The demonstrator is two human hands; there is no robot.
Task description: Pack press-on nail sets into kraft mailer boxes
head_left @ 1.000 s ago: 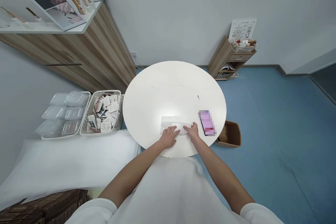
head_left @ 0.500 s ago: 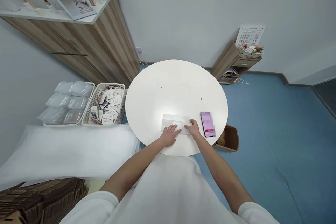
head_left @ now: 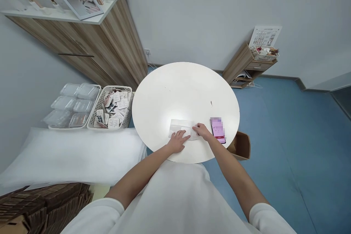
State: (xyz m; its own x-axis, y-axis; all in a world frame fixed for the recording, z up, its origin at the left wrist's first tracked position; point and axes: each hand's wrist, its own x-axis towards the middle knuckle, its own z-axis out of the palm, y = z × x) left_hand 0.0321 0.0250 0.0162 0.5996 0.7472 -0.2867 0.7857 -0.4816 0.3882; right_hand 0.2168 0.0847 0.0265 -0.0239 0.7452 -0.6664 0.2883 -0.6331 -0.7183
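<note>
A thin white, slightly see-through sheet point(head_left: 174, 125) lies near the front edge of the round white table. My left hand point(head_left: 177, 142) rests flat on it with spread fingers, pressing the sheet down. At the sheet's right end, my right hand point(head_left: 202, 131) has thumb and fingers pinched together on its edge. A small paler patch shows between the two hands; I cannot make out what it is. Just right of my right hand lies a phone point(head_left: 218, 130) with a lit pink screen.
Left of the table point(head_left: 183, 84) stand a basket of printed cards point(head_left: 128, 114) and a tray of clear plastic boxes point(head_left: 83, 106). White sheets point(head_left: 82, 155) are stacked in front of them. A cardboard box point(head_left: 242, 145) sits on the floor at right.
My right hand's fingers have closed in on the sheet's right end, which looks folded or gathered there. My left hand stays in place. The camera view has shifted slightly.
</note>
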